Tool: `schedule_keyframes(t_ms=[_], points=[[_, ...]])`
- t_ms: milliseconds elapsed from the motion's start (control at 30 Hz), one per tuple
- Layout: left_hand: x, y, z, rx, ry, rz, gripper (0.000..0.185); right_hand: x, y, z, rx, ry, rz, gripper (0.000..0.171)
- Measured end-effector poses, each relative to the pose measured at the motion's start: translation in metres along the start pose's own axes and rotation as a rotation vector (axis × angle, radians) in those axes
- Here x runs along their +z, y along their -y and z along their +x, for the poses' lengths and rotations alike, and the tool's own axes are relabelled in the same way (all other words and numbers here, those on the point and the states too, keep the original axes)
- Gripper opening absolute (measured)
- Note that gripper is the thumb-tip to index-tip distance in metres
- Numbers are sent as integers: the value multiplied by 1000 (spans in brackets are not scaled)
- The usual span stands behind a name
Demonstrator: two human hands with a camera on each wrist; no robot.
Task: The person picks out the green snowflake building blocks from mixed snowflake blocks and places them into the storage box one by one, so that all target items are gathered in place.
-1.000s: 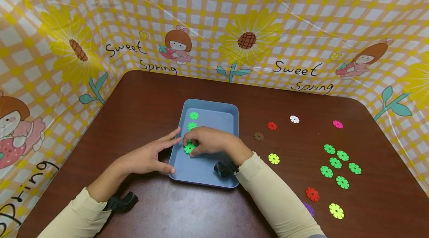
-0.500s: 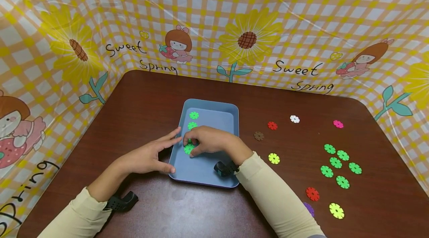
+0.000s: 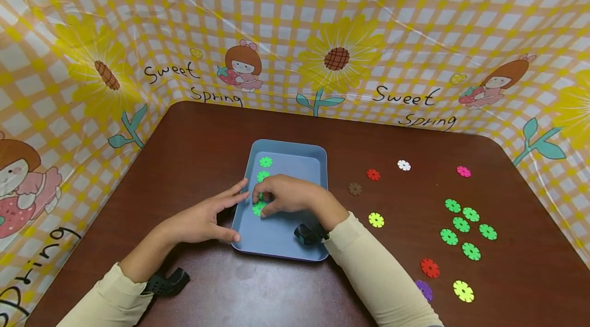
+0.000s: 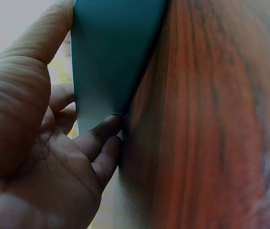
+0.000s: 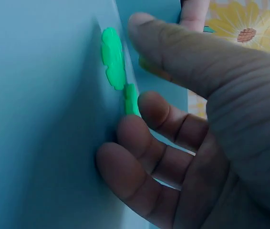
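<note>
Hardly anything's moved since half a second ago; the head view has tipped a bit and more of the purple disc (image 3: 424, 290) peeks out by the right sleeve (image 3: 378, 270). The left hand (image 3: 200, 219) is spread wide, thumb and fingertips against the left side of the blue tray (image 3: 281, 240). The right hand (image 3: 292, 193) is down inside it, fingers loosely bent, thumb apart from them, right by the near end of a line of green discs (image 3: 265, 161) along the tray's left side. Can't tell if it's touching one, since it partly hides the third. Over on the right of the tabletop (image 3: 207, 153) there's a loose bunch of six more green ones (image 3: 461, 224).
</note>
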State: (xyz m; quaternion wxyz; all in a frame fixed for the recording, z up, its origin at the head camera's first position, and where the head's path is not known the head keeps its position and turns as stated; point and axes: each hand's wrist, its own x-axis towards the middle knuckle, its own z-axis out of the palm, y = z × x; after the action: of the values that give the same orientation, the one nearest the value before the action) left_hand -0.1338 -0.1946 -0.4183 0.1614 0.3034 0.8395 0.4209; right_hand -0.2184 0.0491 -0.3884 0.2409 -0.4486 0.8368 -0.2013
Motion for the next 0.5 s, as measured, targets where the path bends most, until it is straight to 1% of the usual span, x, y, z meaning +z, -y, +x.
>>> schedule_keyframes(t_ms=[133, 300, 500], points=[[1, 0, -1, -3, -1, -3, 95, -2, 3, -4, 2, -12, -11, 22], [1, 0, 0, -3, -2, -2, 95, -9, 6, -14, 4, -49, 12, 27], [2, 0, 0, -7, 0, -1, 94, -22, 7, -33, -40, -105, 51, 31]])
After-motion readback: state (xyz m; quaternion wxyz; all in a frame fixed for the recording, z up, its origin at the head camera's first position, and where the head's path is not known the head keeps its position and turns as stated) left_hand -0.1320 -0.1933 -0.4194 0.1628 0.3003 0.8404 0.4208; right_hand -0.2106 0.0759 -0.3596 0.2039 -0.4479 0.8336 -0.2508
